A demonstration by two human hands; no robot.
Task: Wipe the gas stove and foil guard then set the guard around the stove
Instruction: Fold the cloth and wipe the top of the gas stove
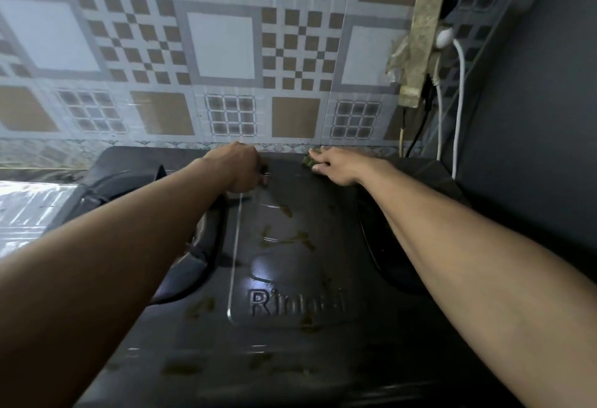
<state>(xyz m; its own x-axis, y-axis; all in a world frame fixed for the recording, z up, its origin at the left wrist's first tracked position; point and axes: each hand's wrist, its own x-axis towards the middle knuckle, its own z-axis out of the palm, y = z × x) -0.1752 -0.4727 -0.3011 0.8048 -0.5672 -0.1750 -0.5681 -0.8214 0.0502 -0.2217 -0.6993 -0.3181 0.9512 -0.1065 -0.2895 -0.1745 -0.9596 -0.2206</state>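
Note:
The dark gas stove (290, 278) fills the lower middle of the head view, its top smeared with brownish stains. My left hand (240, 167) rests near the stove's back edge with fingers curled, apparently on a small dark part of the left burner's grate (206, 246). My right hand (336, 165) presses a green scrub pad (308, 160) flat onto the back edge of the stove, by the wall. The foil guard (29, 210) lies shiny at the left, beside the stove.
A patterned tiled wall (223, 52) stands right behind the stove. At the right, a taped power strip (420, 42) hangs with a white plug and cables (458, 110) running down behind the stove. A grey wall (533, 116) closes the right side.

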